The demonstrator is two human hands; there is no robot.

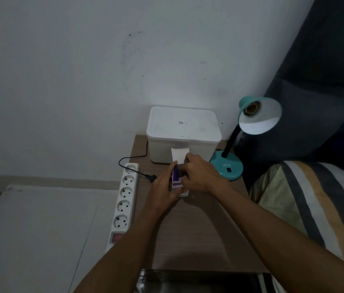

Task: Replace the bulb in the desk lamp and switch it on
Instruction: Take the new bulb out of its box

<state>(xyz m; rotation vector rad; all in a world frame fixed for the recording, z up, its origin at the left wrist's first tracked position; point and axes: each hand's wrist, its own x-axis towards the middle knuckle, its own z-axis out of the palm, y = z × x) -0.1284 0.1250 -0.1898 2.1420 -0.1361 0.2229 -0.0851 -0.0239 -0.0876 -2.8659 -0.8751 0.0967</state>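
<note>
A teal desk lamp (228,168) stands at the back right of the small wooden table (198,229). Its shade (259,115) faces me and the socket (250,108) inside holds no bulb. In the middle of the table, my left hand (162,191) and my right hand (202,174) both grip a small purple and white bulb box (177,180). The box's white top flap (180,155) stands open. What is inside the box is hidden. The lamp's black plug (151,178) lies loose beside a white power strip (125,199).
A white lidded plastic container (182,132) sits at the back of the table against the wall. The power strip lies along the table's left edge, with a red switch (116,237). A striped pillow (314,208) lies to the right. A dark object (198,282) is at the near edge.
</note>
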